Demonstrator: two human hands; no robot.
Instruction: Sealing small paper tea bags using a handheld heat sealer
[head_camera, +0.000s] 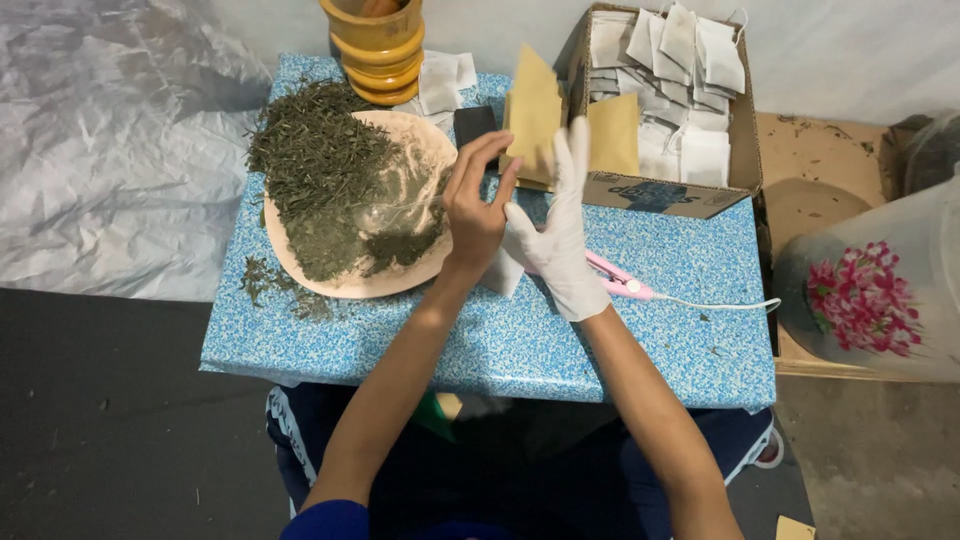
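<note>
My left hand (475, 200), bare, is raised over the blue speckled table (480, 340) with its fingers bent toward my right hand (555, 225), which wears a white glove. The two hands touch at the fingertips, and a small white paper bag (500, 272) hangs below them; which hand pinches it is unclear. Just left of my hands lies a pale round tray (350, 285) heaped with dried green leaves (320, 170). A tan paper envelope (533, 110) stands upright behind my fingers.
A cardboard box (655, 190) at the back right holds several white filter bags and a tan envelope. A pink hand sealer (620, 283) with a white cord lies right of my gloved hand. Yellow wooden mortar (380, 50) at the back. A clear flowered container (880, 290) stands at right.
</note>
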